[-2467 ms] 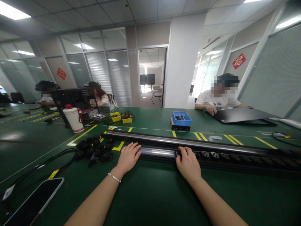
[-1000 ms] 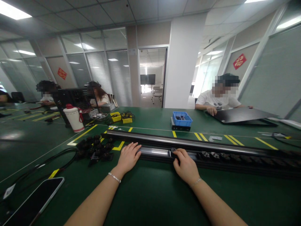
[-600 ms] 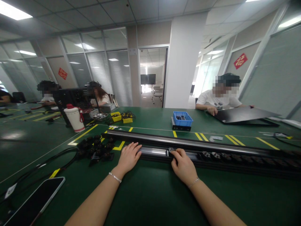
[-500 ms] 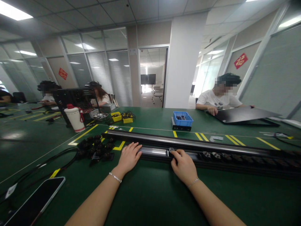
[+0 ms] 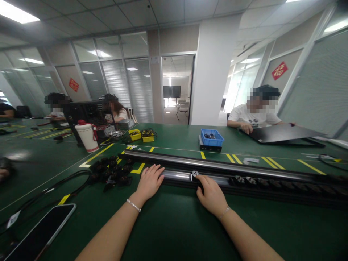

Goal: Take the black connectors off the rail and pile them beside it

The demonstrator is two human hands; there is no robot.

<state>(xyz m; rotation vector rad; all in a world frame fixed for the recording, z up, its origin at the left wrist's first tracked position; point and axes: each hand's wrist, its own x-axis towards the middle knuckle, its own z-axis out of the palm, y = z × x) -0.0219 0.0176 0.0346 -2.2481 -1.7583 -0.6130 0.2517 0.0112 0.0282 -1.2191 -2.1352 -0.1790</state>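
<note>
My left hand (image 5: 151,180) lies flat with its fingers spread over the left end of a long black metal channel (image 5: 176,175) with a shiny inner face. At the middle of this channel my right hand (image 5: 212,194) is curled, its index fingertip against a small black socket module (image 5: 195,174) with a pale face. The thumb sits lower, at the channel's near edge; the other fingers are partly hidden. A row of similar modules (image 5: 250,180) sits in the channel to the right. Behind runs a second long black bar (image 5: 190,161), parallel to the first.
A heap of black modules (image 5: 112,170) with cables lies left of my left hand. A phone (image 5: 40,232) is at the near left. Farther back are a white cup (image 5: 87,137), yellow bins (image 5: 134,135) and a blue basket (image 5: 212,137). A person (image 5: 254,112) handles a black panel at right.
The socket module has shifted slightly left along the channel, and my right index finger has straightened against it. My left hand stays in place.
</note>
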